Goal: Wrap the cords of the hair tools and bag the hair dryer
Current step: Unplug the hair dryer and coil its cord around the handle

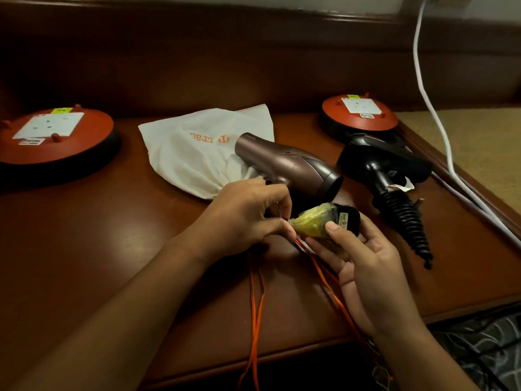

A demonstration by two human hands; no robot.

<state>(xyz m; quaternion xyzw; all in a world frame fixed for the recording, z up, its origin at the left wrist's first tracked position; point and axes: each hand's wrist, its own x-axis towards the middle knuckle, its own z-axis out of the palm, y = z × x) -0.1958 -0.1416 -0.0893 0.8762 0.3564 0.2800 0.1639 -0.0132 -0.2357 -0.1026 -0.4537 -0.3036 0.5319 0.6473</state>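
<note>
A bronze hair dryer [287, 165] lies on the wooden table, partly on a white cloth bag [191, 148] with orange lettering. The bag's orange drawstrings [256, 306] trail toward the table's front edge. My right hand [363, 266] holds a black plug [348, 218] whose prongs sit in a yellow-green plastic cover [313, 221]. My left hand [242, 218] pinches the tip of that cover together with the orange strings. A black hair dryer [386, 165] with a coiled black cord [408, 221] lies to the right.
Two round red-and-black socket bases stand on the table, one at the far left [56, 136] and one at the back right [361, 114]. A white cable [439, 131] runs down the right edge. A dark wooden ledge backs the table.
</note>
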